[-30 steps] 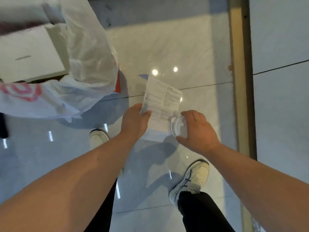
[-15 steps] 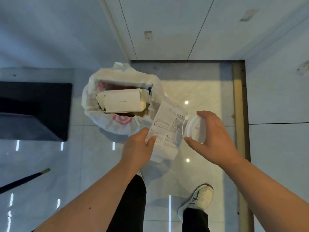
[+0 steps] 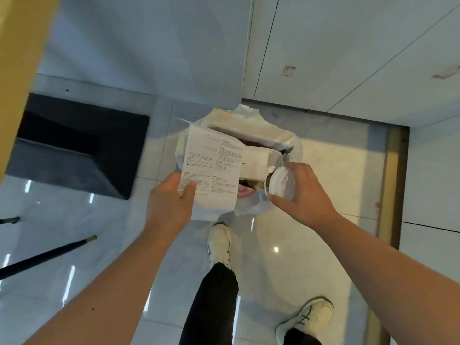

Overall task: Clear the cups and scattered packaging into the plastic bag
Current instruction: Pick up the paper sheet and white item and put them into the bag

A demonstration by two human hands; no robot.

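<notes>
At frame centre, we are pinching a printed leaflet point(image 3: 211, 168) in our left hand point(image 3: 169, 205), fingers closed on its lower corner, holding it over the plastic bag point(image 3: 249, 205) for dropping. To its right, our right hand point(image 3: 303, 192) is gripping a white cup lid point(image 3: 278, 183) edgewise above the bag's open mouth.

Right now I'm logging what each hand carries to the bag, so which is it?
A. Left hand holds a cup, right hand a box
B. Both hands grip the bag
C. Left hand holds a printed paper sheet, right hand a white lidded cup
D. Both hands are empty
C: the left hand pinches the printed paper sheet, and the right hand grips the white lidded cup over the plastic bag.
</notes>
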